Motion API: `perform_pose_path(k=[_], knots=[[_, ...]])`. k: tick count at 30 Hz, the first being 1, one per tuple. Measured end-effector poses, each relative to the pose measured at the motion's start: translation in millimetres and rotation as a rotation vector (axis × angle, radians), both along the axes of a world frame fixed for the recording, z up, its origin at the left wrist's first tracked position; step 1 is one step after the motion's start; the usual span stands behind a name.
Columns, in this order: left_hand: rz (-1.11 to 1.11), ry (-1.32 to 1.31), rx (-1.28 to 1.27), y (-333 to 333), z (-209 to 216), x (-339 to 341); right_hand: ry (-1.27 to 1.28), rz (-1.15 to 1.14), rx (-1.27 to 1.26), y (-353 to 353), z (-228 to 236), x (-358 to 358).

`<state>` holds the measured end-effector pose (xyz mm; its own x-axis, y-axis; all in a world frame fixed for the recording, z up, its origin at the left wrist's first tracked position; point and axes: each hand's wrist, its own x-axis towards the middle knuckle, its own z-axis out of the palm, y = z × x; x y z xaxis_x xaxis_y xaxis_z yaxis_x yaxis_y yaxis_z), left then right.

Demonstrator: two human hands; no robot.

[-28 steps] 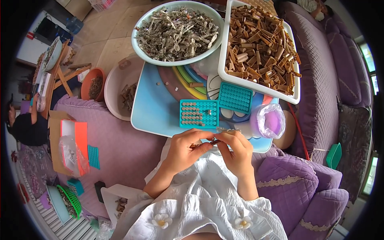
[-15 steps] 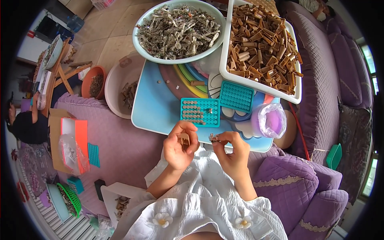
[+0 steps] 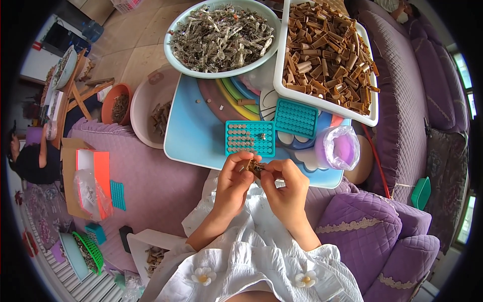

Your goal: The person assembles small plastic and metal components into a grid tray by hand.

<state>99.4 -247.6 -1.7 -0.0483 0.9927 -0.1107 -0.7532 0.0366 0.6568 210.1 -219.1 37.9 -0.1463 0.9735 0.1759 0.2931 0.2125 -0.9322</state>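
A low table point(image 3: 193, 138) with a blue, rainbow-patterned top stands between purple quilted seating, one padded seat point(image 3: 166, 178) on its left and a sofa point(image 3: 395, 95) along its right, with tiled floor point(image 3: 133, 55) beyond its far left corner. At the table's far edge sits a pale oval basin point(image 3: 221, 75) heaped with silvery, clear-looking strands point(image 3: 221, 40); a white tub point(image 3: 327, 109) of brown half-tube pieces point(image 3: 327, 58) covers the table's far right corner. On the table lie a teal tray point(image 3: 266, 148) partly filled with small round pieces and, touching or nearly touching it, a second teal tray point(image 3: 296, 120); a purple container point(image 3: 339, 151) lined with clear plastic stands by the table's right edge. Left of the table are a pinkish basin point(image 3: 143, 121), an orange bowl point(image 3: 106, 113) and, farther off, another person point(image 3: 32, 161). Over the table's near edge, just in front of the filled tray, the left hand point(image 3: 234, 181) pinches a small brown piece point(image 3: 256, 168), and the right hand's point(image 3: 286, 186) thumb and forefinger close at its other side; whether they grip a separate small part is hidden.
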Motion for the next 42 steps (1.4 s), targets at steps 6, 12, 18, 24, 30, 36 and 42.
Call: perform_pose_path(k=[6,12,18,24,30,36,42], knots=[[0.022,-0.085,0.05,-1,-1,5,-0.024,-0.01,0.126,-3,3,-1],[0.028,-0.043,0.063,-2,-7,3,-0.061,0.011,0.219,-2,4,-2],[0.044,-0.009,0.016,-2,-6,0,-0.171,0.112,0.217,1,3,0],[0.061,0.05,-0.06,-3,-10,-2,-0.165,0.199,0.179,5,-3,-3],[0.066,0.095,-0.073,-3,-9,-6,-0.149,0.154,0.159,1,-15,-5],[0.173,0.323,-0.123,-1,-1,0,-0.246,0.113,0.101,-1,-17,-5],[0.143,0.35,-0.138,-3,1,-2,-0.267,0.131,0.041,1,-16,-4]])
